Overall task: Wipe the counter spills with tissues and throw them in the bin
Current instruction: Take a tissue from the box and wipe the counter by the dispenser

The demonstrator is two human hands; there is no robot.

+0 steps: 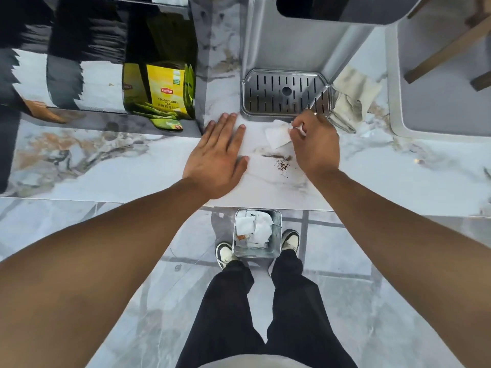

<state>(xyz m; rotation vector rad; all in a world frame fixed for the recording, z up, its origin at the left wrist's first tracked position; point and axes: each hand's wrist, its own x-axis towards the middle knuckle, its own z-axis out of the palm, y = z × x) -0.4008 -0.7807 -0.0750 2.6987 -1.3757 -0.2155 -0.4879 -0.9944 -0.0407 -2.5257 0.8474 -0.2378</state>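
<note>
My right hand [313,144] pinches a white tissue [276,134] against the marble counter [132,168], just in front of the machine's drip tray. A brown smear and scattered coffee grounds [280,162] lie on the counter right below the tissue, left of my right wrist. My left hand [219,155] rests flat on the counter with fingers spread, to the left of the spill, and holds nothing. On the floor below the counter edge, between my shoes, stands a small metal bin [277,251] with several crumpled white tissues in it.
A silver coffee machine with a slotted drip tray [285,92] stands at the back. A crumpled beige cloth [350,102] lies to its right. A rack with yellow Lipton tea packets [166,88] is at the back left. A white sink [438,102] sits at the far right.
</note>
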